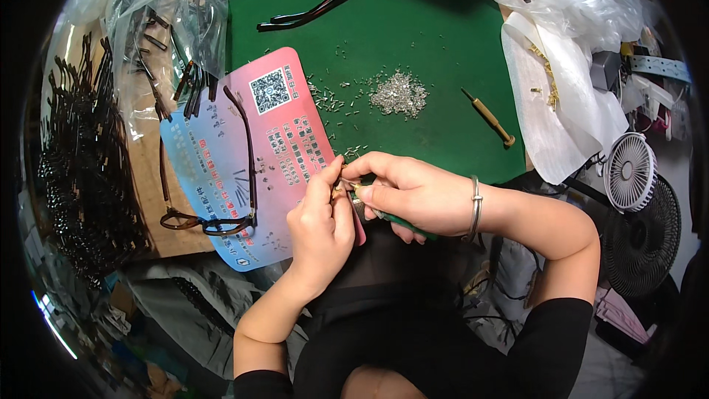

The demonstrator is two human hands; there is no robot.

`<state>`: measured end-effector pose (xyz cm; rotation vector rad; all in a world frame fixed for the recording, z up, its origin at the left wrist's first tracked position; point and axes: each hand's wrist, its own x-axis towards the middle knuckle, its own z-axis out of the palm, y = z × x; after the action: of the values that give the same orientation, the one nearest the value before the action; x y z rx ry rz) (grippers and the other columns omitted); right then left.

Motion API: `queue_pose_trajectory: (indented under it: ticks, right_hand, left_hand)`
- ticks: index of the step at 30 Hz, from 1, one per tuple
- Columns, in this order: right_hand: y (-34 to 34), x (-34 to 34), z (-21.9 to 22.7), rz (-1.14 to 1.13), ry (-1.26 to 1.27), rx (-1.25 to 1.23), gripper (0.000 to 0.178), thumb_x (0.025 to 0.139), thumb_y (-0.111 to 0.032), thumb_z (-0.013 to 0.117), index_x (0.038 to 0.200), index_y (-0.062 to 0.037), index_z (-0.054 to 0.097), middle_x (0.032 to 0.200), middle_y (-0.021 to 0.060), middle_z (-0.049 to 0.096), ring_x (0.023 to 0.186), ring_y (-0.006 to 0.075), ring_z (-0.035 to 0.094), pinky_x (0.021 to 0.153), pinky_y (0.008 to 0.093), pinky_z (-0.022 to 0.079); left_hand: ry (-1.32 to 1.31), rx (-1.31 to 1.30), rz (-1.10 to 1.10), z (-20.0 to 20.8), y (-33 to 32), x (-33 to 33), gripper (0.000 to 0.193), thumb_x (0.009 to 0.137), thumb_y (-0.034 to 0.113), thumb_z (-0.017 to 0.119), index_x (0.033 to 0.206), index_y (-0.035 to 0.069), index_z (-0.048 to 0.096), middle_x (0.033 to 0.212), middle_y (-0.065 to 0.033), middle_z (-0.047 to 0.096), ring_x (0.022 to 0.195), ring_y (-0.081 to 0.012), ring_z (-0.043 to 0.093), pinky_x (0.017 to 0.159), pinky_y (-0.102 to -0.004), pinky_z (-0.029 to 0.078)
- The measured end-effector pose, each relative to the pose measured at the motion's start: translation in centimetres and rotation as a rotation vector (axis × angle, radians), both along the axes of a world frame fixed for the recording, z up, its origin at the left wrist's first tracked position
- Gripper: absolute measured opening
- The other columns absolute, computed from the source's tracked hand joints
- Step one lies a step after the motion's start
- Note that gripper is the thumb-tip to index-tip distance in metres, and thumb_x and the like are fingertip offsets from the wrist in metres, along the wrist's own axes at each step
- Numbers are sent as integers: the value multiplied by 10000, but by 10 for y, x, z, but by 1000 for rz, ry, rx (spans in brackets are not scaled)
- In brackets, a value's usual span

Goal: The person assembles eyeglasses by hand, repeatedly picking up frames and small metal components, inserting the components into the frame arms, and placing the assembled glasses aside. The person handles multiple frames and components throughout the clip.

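Observation:
My left hand is closed in a pinch at the near edge of the green mat, its fingertips meeting those of my right hand. A small piece, partly dark and partly gold-coloured, shows between the fingertips; its kind is hidden. My right hand is curled round a green-handled tool, whose working end I cannot make out. To the left, a pair of brown eyeglasses lies on a pink and blue printed mat, temples pointing away from me. Ahead of my hands is a pile of tiny silver screws.
A brass-coloured screwdriver lies right on the green mat; dark eyeglass temples lie at its far side. Bundled dark temples and a plastic bag stand left. Gold parts rest on white wrapping, near a small fan.

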<state>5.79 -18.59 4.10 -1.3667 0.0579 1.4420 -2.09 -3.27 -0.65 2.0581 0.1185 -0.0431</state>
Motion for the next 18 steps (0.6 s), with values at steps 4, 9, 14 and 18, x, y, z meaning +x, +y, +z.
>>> queue_pose_trajectory:
  ticks: [4,9,14,18]
  right_hand:
    - [4,2,3,51,-40,-61,364,944,-184,392,1269,-20,381,797,35,528,497,70,501,421,212,416]
    - [7,6,7,139,-112,-143,329,940,-184,418,1217,-5,419,818,79,579,583,120,570,513,253,468]
    - [7,-12,-11,182,-564,-133,298,919,-178,448,1152,8,445,1020,193,608,936,325,595,788,370,471]
    - [9,-15,-7,293,-684,-226,271,905,-177,455,1118,-9,458,1039,212,589,948,381,577,812,421,468]
  left_hand:
    - [-32,5,-25,-2,1,1,365,783,-83,493,1140,-28,541,902,-187,643,783,-278,665,688,-333,523]
    - [-36,14,-35,-2,3,0,367,777,-86,496,1138,-32,538,922,-195,640,800,-284,664,702,-336,524]
    - [-50,53,-34,-2,1,1,373,767,-89,492,1134,-38,536,933,-202,638,801,-298,662,707,-334,524]
    - [-77,82,-40,-4,0,1,376,763,-90,488,1133,-42,536,937,-206,636,805,-300,662,710,-335,523]
